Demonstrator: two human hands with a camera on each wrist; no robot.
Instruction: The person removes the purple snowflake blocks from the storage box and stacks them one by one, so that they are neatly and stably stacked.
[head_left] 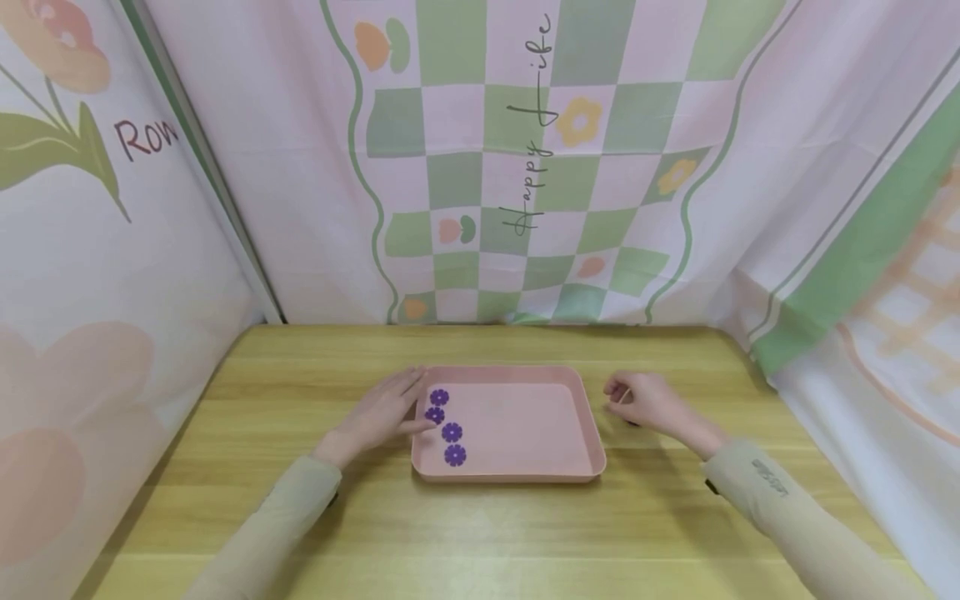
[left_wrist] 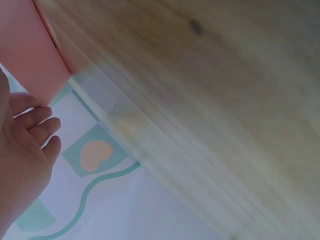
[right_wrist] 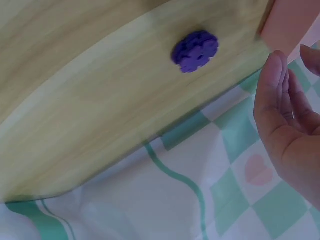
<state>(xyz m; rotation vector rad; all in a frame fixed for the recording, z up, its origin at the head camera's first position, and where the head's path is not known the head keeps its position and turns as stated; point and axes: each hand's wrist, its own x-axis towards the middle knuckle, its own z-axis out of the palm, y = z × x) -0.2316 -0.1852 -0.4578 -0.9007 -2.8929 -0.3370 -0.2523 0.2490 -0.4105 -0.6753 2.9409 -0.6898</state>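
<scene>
Several purple flower-shaped discs [head_left: 452,432] lie in an uneven column along the left side of a pink tray [head_left: 517,429]. At the tray's left wall is my left hand [head_left: 382,410], fingers extended along the rim and thumb reaching over the inside, close to the discs. My right hand [head_left: 645,402] hovers just right of the tray, fingers bent and thumb apart from them, with nothing visible between. A small stack of purple flower discs [right_wrist: 195,51] sits on the table near the right hand in the right wrist view; in the head view the hand mostly hides it.
The tray stands on a wooden table [head_left: 495,542]. A printed curtain [head_left: 517,183] hangs along the table's back edge, with more printed cloth at the left [head_left: 82,292] and at the right [head_left: 847,333].
</scene>
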